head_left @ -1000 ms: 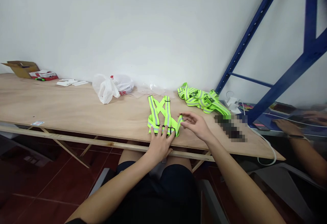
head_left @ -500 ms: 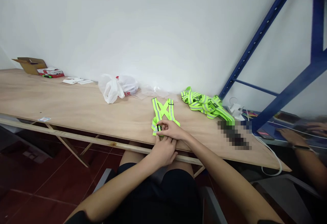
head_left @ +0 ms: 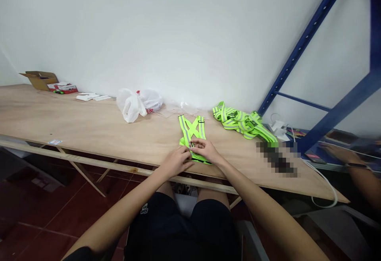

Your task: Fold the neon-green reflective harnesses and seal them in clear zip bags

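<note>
A neon yellow reflective strap vest (head_left: 193,128) lies flat on the plywood table (head_left: 89,130), its straps crossed in an X. My left hand (head_left: 175,161) rests on its near left edge with fingers curled onto the belt. My right hand (head_left: 205,149) pinches the folded belt part at the near middle of the vest. Both hands touch each other over the lower end, which they partly hide.
A heap of more neon vests (head_left: 241,122) lies to the right by a blue rack (head_left: 300,46). A white plastic bag (head_left: 138,103), clear wrappers, papers and a cardboard box (head_left: 40,79) line the wall. Another person's arm (head_left: 354,169) is at far right.
My right hand carried the loose belt end leftward, folding it over the vest's lower part. My left hand slid from lying flat on the belt to gripping its edge beside the right.
</note>
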Motion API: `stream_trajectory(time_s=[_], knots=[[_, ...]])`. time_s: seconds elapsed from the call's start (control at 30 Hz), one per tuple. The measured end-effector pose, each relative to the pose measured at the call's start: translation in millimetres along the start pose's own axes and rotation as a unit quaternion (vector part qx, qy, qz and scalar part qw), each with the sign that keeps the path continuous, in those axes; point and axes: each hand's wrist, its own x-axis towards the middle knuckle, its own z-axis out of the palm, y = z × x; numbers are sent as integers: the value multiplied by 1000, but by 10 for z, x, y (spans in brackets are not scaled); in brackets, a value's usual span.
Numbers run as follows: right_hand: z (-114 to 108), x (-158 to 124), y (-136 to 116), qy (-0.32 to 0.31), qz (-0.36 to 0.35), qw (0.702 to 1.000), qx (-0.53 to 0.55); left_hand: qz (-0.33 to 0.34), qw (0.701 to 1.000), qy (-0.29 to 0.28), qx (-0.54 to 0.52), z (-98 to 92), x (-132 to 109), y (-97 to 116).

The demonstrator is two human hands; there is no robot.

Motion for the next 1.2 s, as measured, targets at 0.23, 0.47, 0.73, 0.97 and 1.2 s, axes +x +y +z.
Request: stream_trajectory(time_s=[0.23, 0.47, 0.73, 0.97, 1.2], knots=[[-50, -44, -60, 10, 6, 998, 65, -9, 1000, -22, -18, -4, 175, -151], [-79, -47, -72, 38, 7, 994, 101, -7, 998, -50, -43, -38, 279, -169], [-101, -77, -120, 28, 11, 997, 78, -6, 996, -49, -67, -27, 312, -124], [-108, -86, -182, 20, 5, 999, 46, -33, 990, -53, -130, 84, 286, -117], [0, -121, -158, 26, -29, 997, -62, -109, 960, -25, -256, 93, 234, -108]])
